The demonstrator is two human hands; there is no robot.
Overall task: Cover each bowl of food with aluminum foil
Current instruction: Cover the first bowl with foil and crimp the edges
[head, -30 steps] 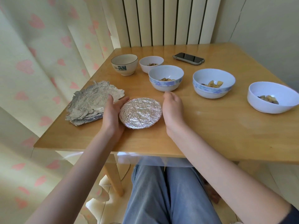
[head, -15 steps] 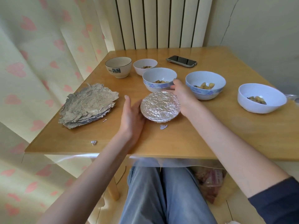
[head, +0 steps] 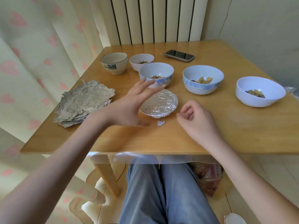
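A foil-covered bowl [head: 160, 103] sits near the front middle of the wooden table [head: 210, 131]. My left hand [head: 131, 102] hovers blurred just left of it, fingers spread, holding nothing. My right hand [head: 196, 117] rests right of the covered bowl, fingers loosely curled and empty. Behind stand uncovered bowls with food: a blue-patterned bowl [head: 156, 74], a second blue-patterned bowl [head: 203, 79], a plain white bowl [head: 259, 91] and a small white bowl [head: 141, 61]. A stack of crumpled foil sheets [head: 82, 102] lies at the left.
A cream bowl with a dark rim [head: 114, 63] stands at the back left. A phone [head: 178, 55] lies at the back. A small foil scrap [head: 161, 123] lies just in front of the covered bowl. Curtain hangs left, radiator behind.
Both hands have come off the foil-covered bowl. The left hand lifted and swung across its left side; the right hand drew back toward me and curled loosely.
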